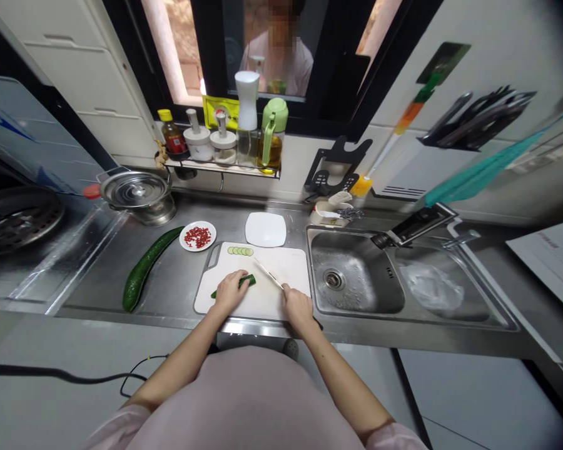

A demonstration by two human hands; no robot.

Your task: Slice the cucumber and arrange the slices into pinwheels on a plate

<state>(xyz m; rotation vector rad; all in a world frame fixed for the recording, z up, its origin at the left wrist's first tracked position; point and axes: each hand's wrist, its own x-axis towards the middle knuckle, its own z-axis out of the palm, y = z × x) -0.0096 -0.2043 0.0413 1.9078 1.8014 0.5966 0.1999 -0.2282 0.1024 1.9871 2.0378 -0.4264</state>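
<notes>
On the white cutting board (274, 306), my left hand (231, 291) is closed over a short piece of cucumber (249, 279), whose dark green ends stick out on both sides. My right hand (297, 307) grips a knife (269, 274) by its handle, the blade pointing up and left, just right of the cucumber piece and apart from it. A row of several pale cucumber slices (240, 251) lies overlapping at the board's far left. Beyond the board sits a white square plate (265, 229) with nothing on it. A long whole cucumber (151, 267) rests on the steel counter to the left.
A small white plate of chopped red pieces (197, 236) stands behind the board's left corner. Right of the board is the steel sink (356, 300) with its tap (410, 226). A lidded steel pot (141, 197) stands back left. Bottles and jars line a rack (223, 167) under the window.
</notes>
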